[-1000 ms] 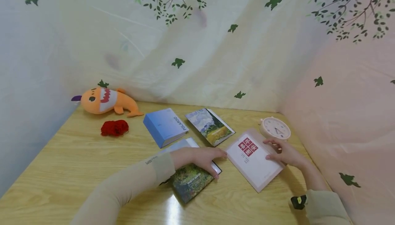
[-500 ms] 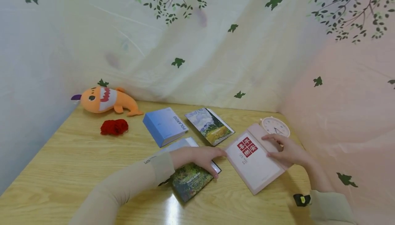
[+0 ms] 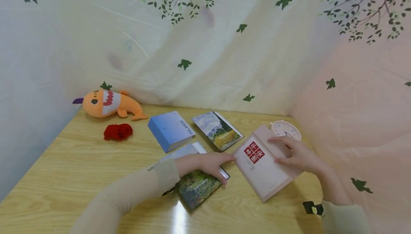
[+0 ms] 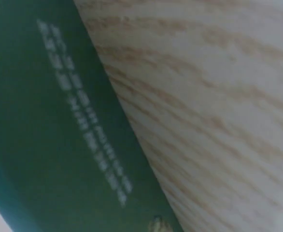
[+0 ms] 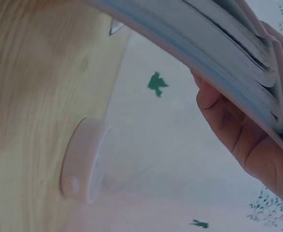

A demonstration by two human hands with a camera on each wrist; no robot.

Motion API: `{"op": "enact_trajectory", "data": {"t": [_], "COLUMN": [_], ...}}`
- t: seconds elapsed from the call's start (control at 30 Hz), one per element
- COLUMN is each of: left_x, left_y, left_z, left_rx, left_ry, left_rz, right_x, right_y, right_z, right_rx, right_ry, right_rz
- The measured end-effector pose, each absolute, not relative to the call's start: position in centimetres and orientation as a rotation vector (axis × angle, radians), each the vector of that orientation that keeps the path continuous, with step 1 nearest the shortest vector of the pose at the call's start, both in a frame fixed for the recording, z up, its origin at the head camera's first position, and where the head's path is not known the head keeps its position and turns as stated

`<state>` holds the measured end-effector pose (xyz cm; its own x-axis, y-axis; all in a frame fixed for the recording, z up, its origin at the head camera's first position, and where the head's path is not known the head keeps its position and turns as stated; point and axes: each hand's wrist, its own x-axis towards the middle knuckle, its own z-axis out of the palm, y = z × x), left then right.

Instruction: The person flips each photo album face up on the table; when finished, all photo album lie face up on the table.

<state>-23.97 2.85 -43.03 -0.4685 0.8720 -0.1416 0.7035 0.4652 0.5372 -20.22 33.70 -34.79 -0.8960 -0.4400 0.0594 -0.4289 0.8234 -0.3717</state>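
In the head view, my right hand [image 3: 297,153] grips the spine side of a pink album [image 3: 273,171] with a red square print on its cover. The album is tilted, its spine side raised, and the right wrist view shows its page edges [image 5: 228,53] with fingers curled round the spine. My left hand [image 3: 208,164] reaches over a painted-cover photo album [image 3: 199,191], fingers extended and fingertips right at the left corner of the pink album. Its thumb lies by the photo album's right corner. A dark green cover [image 4: 59,121] with white lettering fills the left of the left wrist view.
Behind lie a blue Polaroid album [image 3: 171,128] and a landscape-covered album [image 3: 218,130]. A round pink clock [image 3: 285,128] stands just beyond the right hand. Farther left are red yarn [image 3: 118,132] and an orange plush shark [image 3: 112,105]. Printed curtains border the wooden table [image 3: 80,169].
The right hand has raised the spine side of the pink album, so it tilts and shows more of its spine. The left hand stays nearly where it was.
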Motion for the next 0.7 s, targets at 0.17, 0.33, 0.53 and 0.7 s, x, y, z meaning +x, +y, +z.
{"op": "enact_trajectory", "data": {"t": [0.17,0.33,0.53,0.7], "left_x": [-24.4,-25.0,-24.9,-24.5], "left_y": [2.9,3.4,3.7,3.5], "left_z": [-43.1,-42.9,-41.6,-40.6], "left_rx": [1.238,1.141,1.083,1.035], "left_ry": [2.273,2.180,2.250,2.296], "left_rz": [0.889,1.232,1.338,1.338], "right_x": [-19.7,-19.2,-18.7,-18.3], "right_y": [32.4,31.3,30.2,29.4], "right_z": [-34.1,-33.4,-33.0,-32.8], "right_rx": [-0.805,-0.839,-0.838,-0.822], "right_ry": [2.980,2.979,2.953,2.908], "right_rz": [-0.583,-0.609,-0.639,-0.674]}}
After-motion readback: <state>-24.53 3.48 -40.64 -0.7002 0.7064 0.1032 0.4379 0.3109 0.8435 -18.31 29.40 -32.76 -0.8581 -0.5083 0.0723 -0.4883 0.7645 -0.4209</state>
